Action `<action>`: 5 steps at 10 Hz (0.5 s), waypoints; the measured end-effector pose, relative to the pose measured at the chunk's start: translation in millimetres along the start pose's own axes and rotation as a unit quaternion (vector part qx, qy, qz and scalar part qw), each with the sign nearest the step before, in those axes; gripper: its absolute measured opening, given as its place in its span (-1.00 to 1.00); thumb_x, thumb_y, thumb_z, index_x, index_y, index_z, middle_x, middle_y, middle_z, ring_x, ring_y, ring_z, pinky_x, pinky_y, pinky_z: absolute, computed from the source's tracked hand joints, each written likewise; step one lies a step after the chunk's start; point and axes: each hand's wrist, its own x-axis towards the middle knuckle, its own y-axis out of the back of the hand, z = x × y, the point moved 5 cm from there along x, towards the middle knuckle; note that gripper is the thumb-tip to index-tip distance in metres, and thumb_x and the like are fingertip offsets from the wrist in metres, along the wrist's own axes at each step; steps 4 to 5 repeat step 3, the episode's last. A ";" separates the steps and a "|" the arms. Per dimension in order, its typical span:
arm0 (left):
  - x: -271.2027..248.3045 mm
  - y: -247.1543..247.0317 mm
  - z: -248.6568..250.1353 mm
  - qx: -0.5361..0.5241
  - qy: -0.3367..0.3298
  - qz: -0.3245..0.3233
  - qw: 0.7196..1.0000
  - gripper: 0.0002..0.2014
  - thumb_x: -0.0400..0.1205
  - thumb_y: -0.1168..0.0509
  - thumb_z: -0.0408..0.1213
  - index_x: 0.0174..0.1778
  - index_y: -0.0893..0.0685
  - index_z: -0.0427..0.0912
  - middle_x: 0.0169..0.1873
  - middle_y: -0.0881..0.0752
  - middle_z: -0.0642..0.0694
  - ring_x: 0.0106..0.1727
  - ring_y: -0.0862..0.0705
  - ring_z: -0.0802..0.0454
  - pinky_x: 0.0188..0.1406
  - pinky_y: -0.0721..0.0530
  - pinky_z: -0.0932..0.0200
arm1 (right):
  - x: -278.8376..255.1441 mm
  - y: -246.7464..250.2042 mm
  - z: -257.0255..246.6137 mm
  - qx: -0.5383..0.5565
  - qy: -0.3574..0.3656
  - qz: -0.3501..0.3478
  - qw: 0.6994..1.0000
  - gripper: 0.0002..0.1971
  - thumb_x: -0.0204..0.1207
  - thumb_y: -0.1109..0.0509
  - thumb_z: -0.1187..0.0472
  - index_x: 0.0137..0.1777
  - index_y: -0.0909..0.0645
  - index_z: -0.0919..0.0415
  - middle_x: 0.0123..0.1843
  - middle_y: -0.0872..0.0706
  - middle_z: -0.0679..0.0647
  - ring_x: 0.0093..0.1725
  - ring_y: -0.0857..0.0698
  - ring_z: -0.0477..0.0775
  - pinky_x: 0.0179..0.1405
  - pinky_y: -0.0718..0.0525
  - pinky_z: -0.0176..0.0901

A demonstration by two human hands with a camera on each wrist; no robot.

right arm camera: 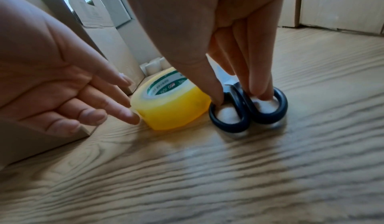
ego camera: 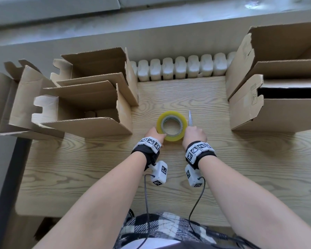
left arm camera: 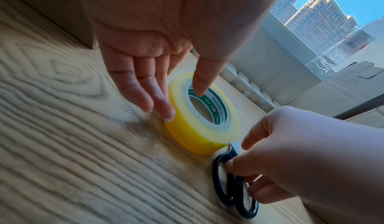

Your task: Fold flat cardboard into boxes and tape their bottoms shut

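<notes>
A yellow tape roll (ego camera: 171,115) (left arm camera: 197,134) (right arm camera: 172,112) lies flat on the wooden table (ego camera: 115,186). My left hand (ego camera: 159,134) (left arm camera: 180,102) is at its left side: straight fingers (left arm camera: 164,111) touch the outer wall and the thumb sits over the rim. Dark-handled scissors (ego camera: 190,119) (left arm camera: 238,191) (right arm camera: 228,127) lie just right of the roll, blades pointing away. My right hand (ego camera: 194,133) (right arm camera: 239,96) holds them, thumb in one loop and fingers in the other. Folded-up cardboard boxes (ego camera: 83,108) stand on the left.
More open boxes stand on the left (ego camera: 97,65), far left (ego camera: 13,97) and right (ego camera: 276,112), (ego camera: 280,51). A white radiator (ego camera: 180,69) runs along the table's far edge. Wrist cables hang toward my lap.
</notes>
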 end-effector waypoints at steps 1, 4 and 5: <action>-6.9 4.9 2.0 0.003 0.007 -0.001 1.000 -0.51 0.68 -0.31 -0.11 0.47 -0.43 -0.25 -0.04 -0.77 -0.21 -0.12 -0.84 -0.17 0.07 -0.78 -0.17 | -11.4 9.3 -6.2 -0.002 0.009 -0.003 1.000 -0.78 0.55 -0.30 0.39 0.15 -0.63 0.24 0.12 -0.71 0.16 0.19 -0.70 0.23 -0.20 -0.60 -0.04; -27.8 36.2 23.6 0.076 -0.053 0.057 0.994 -0.88 0.66 -0.29 -0.18 -0.07 -0.53 -0.15 0.01 -0.69 -0.19 0.03 -0.77 -0.25 0.11 -0.73 -0.08 | -34.0 50.3 -19.3 0.019 0.022 0.076 0.997 -0.76 0.57 -0.26 0.37 0.17 -0.63 0.21 0.16 -0.71 0.14 0.21 -0.70 0.22 -0.14 -0.60 -0.04; -27.8 36.2 23.6 0.076 -0.053 0.057 0.994 -0.88 0.66 -0.29 -0.18 -0.07 -0.53 -0.15 0.01 -0.69 -0.19 0.03 -0.77 -0.25 0.11 -0.73 -0.08 | -34.0 50.3 -19.3 0.019 0.022 0.076 0.997 -0.76 0.57 -0.26 0.37 0.17 -0.63 0.21 0.16 -0.71 0.14 0.21 -0.70 0.22 -0.14 -0.60 -0.04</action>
